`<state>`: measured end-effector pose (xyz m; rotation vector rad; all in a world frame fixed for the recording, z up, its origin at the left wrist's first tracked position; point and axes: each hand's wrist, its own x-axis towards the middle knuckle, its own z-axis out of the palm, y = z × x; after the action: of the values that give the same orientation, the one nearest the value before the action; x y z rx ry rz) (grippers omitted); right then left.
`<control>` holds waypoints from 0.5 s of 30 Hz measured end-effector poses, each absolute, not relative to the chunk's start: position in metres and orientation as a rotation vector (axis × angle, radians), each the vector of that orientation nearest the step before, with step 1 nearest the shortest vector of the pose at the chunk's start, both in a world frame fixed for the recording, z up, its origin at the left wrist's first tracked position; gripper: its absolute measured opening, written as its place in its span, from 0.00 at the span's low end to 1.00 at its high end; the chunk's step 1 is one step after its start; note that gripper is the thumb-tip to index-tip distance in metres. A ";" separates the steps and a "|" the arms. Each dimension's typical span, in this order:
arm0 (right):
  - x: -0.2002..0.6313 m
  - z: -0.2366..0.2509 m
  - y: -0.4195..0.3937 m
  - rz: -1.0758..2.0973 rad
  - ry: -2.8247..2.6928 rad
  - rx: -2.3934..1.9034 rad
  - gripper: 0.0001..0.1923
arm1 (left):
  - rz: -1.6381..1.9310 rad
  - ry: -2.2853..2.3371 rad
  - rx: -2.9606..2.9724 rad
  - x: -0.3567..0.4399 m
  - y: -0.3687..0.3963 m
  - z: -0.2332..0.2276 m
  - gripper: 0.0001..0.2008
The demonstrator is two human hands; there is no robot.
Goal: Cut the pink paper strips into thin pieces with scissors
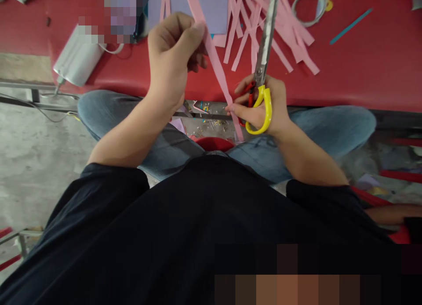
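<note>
Two hands work close together above the person's lap, just in front of the red table (362, 76). The left hand (171, 54) is raised, thumb and fingers pinched on the upper part of a long pink paper strip (214, 59), which hangs diagonally down toward the right hand (263, 107). The right hand is closed through the yellow and red handles of the scissors (263, 54), blades pointing up and away, apparently closed or near closed; its fingertips also press the lower part of the same strip, whose end dangles by the knees. A pile of cut pink strips (273, 32) lies on the table beyond the hands, partly over a lilac sheet (214, 6). Also on the table: a teal strip (351, 26) well apart to the right, a ring of wire or tape (308, 6), and a white device (77, 56) at the left edge. Paper scraps litter the floor (33, 155) between the jeans-clad legs.

Risks, judging from this: the strip is thin and held taut between two pinches, so a tug could tear it. The right hand does double duty, scissors plus paper, so grip on either may slip. Long blades sit close to the left fingers; a careless close could nick them. Motion blur on the left thumb hides the exact pinch.
</note>
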<state>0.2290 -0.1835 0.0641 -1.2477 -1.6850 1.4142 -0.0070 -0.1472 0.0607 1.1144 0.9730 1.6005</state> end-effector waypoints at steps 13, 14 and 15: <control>0.234 0.058 -0.180 1.582 -1.484 -1.075 0.21 | 1.590 0.791 1.009 0.005 -0.153 0.047 0.10; 0.234 0.059 -0.180 1.595 -1.472 -1.070 0.22 | 1.577 0.817 1.002 0.008 -0.152 0.039 0.09; 0.234 0.059 -0.180 1.611 -1.457 -1.069 0.22 | 1.555 0.858 0.984 0.011 -0.150 0.031 0.07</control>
<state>0.2335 -0.1798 0.0594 -1.0690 -1.4575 1.6109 0.0112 -0.1499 0.0307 0.9842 0.8582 1.5552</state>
